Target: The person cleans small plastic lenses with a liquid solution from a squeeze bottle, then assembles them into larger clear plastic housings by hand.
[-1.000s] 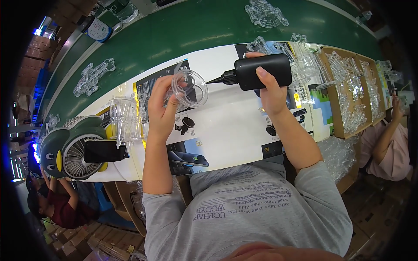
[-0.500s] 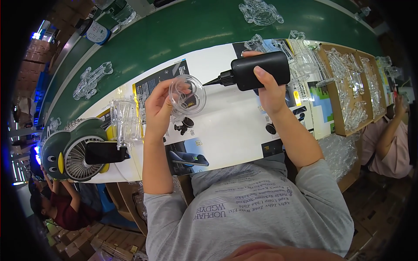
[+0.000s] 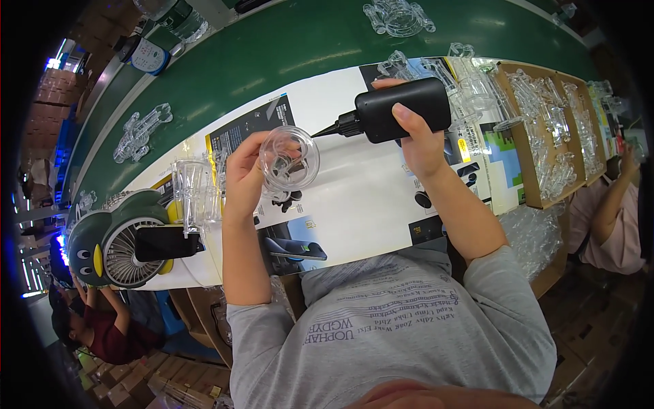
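Note:
My left hand (image 3: 244,178) holds a round clear plastic part (image 3: 289,158) up above the white work surface (image 3: 361,198). My right hand (image 3: 417,140) grips a black squeeze bottle (image 3: 402,109) lying sideways, its pointed nozzle aimed left and touching the rim of the clear part. Small black pieces (image 3: 289,200) lie on the white surface just below the clear part.
A stack of clear parts (image 3: 194,191) stands left of my left hand, beside a penguin-shaped desk fan (image 3: 116,242) and a black phone (image 3: 167,243). Cardboard trays of clear parts (image 3: 545,136) sit at right. A green conveyor belt (image 3: 272,48) carries clear parts. Other people sit at far right and lower left.
Both hands have shifted slightly; the bottle's nozzle now meets the clear part's rim, which my left hand has turned a little toward it.

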